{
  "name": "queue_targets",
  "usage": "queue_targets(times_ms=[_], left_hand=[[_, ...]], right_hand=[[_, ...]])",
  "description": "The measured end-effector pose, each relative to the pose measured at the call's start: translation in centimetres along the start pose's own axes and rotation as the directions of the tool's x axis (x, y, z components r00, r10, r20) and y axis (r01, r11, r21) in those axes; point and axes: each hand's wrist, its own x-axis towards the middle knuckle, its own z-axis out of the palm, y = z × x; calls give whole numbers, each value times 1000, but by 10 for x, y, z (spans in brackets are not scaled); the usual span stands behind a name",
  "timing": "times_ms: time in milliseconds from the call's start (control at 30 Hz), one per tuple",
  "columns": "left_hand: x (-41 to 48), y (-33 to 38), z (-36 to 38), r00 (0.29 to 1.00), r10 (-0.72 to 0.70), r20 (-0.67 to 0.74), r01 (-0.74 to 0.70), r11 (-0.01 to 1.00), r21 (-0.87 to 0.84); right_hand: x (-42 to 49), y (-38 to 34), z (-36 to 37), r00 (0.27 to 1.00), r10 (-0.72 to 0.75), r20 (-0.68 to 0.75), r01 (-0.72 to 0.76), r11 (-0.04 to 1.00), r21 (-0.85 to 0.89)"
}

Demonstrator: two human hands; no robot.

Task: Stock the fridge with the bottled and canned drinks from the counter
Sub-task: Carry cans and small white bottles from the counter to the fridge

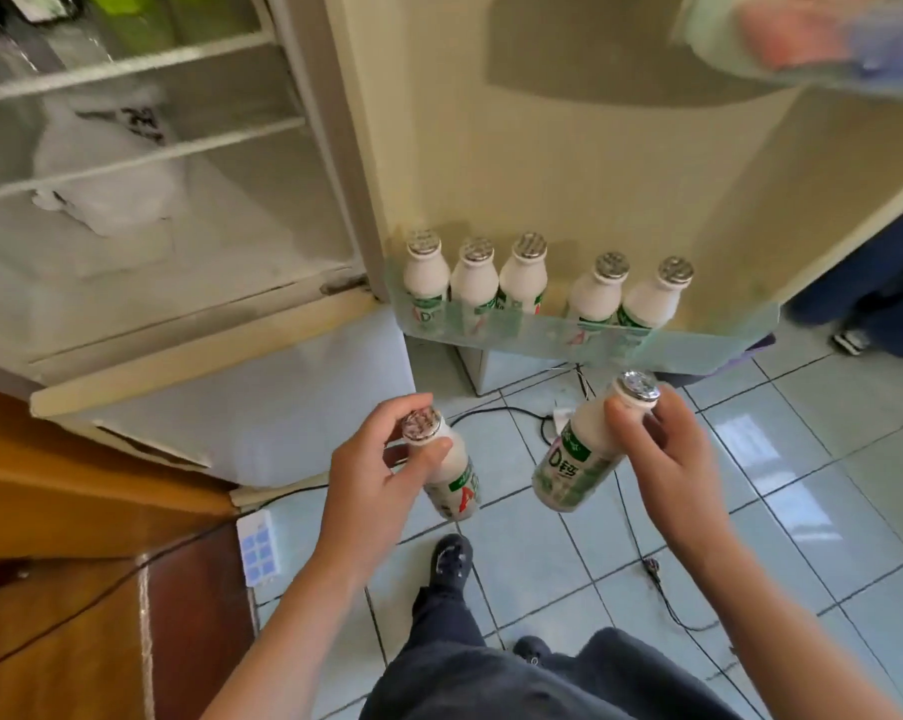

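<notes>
My left hand (382,459) grips a small white milk-drink bottle (452,480) by its neck, foil cap up. My right hand (662,449) holds a second white bottle (574,459) with a green label, tilted, fingers around its neck. Both hang over the tiled floor below the open fridge door. On the door's lower shelf (699,345), behind a clear green rail, several identical white bottles (523,275) stand upright in a row, with free room at the shelf's right end. The fridge interior (127,148) stands open at the left.
A white plastic bag (106,168) lies on the fridge's wire shelves. A wooden counter (60,563) is at the lower left. Cables (647,563) run over the floor tiles. Another person's leg and shoe (865,314) stand at the right, behind the door. A door shelf (802,39) is overhead.
</notes>
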Motion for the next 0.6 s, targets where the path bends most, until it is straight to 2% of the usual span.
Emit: queue_targets(times_ms=[133, 300, 433, 600], left_hand=[[73, 53, -25, 978, 197, 60, -192, 978, -87], [134, 101, -26, 926, 370, 76, -356, 922, -150], [163, 121, -15, 884, 468, -10, -463, 871, -165], [186, 120, 9, 857, 503, -112, -513, 854, -84]], right_hand=[[43, -46, 12, 992, -107, -65, 111, 992, 64], [77, -80, 18, 932, -210, -295, 232, 972, 42], [105, -91, 22, 862, -174, -476, 262, 957, 123], [140, -92, 17, 832, -195, -519, 276, 958, 83]])
